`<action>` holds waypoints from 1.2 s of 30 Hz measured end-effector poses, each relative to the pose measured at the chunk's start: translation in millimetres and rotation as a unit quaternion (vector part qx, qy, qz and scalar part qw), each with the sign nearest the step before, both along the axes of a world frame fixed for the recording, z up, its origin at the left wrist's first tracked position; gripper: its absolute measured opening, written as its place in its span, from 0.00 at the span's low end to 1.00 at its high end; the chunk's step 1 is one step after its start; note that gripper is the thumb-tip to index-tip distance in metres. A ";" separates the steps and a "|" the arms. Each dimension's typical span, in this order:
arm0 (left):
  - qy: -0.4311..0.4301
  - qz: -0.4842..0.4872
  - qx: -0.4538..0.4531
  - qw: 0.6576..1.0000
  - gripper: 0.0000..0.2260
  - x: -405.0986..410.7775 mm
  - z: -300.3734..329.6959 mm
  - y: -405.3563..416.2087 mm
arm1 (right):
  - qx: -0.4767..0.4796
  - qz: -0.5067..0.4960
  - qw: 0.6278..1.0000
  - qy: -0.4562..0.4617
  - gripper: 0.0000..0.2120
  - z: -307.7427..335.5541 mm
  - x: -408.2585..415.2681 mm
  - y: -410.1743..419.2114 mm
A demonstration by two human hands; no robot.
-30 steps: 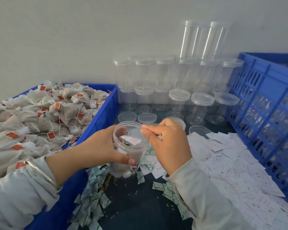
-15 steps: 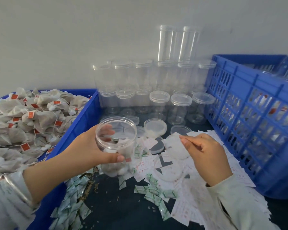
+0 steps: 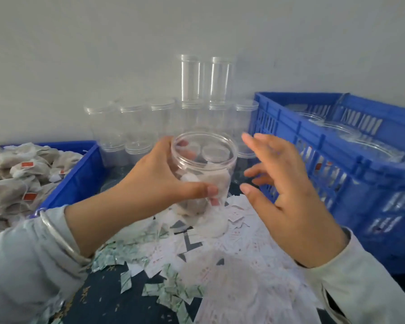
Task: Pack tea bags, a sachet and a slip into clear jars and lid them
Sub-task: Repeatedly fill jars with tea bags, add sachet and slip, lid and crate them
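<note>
My left hand (image 3: 159, 181) grips a clear jar (image 3: 218, 178) lifted above the table; its mouth has no lid and tea bags lie inside it. My right hand (image 3: 283, 195) hovers just right of the jar with fingers spread, holding nothing. Below lie white paper slips (image 3: 239, 260) and green-printed sachets (image 3: 173, 293) scattered on the dark table. A round clear lid (image 3: 211, 226) rests on the slips under the jar. Loose tea bags with red tags (image 3: 21, 181) fill the blue crate at the left.
Stacks of empty clear jars (image 3: 164, 122) stand against the white wall, two tall ones (image 3: 206, 78) on top. A blue slatted crate (image 3: 337, 164) at the right holds lidded jars. The left blue crate's wall (image 3: 80, 178) borders the work area.
The left hand has lifted the jar up and to the right. The right hand rose from the slips, opened its fingers and came beside the jar. The view has turned right.
</note>
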State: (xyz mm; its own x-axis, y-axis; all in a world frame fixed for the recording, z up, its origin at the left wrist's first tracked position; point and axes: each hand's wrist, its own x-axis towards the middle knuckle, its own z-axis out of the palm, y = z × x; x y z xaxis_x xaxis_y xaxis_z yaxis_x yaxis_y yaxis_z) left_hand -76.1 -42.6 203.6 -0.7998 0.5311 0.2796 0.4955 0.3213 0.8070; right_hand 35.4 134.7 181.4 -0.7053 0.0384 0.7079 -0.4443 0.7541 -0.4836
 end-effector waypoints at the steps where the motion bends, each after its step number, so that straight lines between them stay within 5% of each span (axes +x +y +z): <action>1: 0.006 -0.016 0.023 1.000 0.39 3.3 11.3 13.4 | 0.041 -0.014 0.999 0.021 0.28 13.7 2.8 3.9; 7: 0.067 -0.078 0.123 0.987 0.40 15.5 69.1 88.8 | 0.216 -0.117 0.967 0.064 0.17 91.3 20.5 61.5; 13: 0.112 -0.122 0.149 0.975 0.36 20.3 116.9 160.4 | 0.255 -0.156 0.954 0.041 0.09 152.3 35.2 129.0; 20: 0.135 -0.138 0.189 0.963 0.25 -3.0 137.1 263.7 | 0.291 -0.224 0.927 0.069 0.10 183.5 21.4 213.2; 23: 0.147 -0.106 0.175 0.968 0.29 -20.6 139.7 302.7 | 0.267 -0.248 0.930 0.051 0.09 186.1 -6.2 249.0; 26: 0.150 -0.018 0.125 0.981 0.39 -42.2 139.1 323.5 | 0.252 -0.304 0.919 -0.005 0.09 180.0 -51.2 283.2; 31: 0.069 0.018 0.122 0.990 0.28 -66.9 108.1 304.0 | 0.217 -0.339 0.890 -0.213 0.12 141.7 -119.4 320.9; 36: 0.024 0.041 0.108 0.993 0.17 -62.7 53.0 253.4 | 0.226 -0.341 0.857 -0.315 0.12 110.4 -158.5 336.0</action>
State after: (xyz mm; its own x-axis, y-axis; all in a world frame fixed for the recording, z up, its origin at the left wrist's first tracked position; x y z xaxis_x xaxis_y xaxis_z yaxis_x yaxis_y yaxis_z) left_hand -138.8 210.8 256.6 -0.8213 0.3874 0.4189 0.5141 0.1838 0.8378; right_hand -123.0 470.7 291.7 -0.8754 0.4154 0.2473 0.4151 0.9081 -0.0556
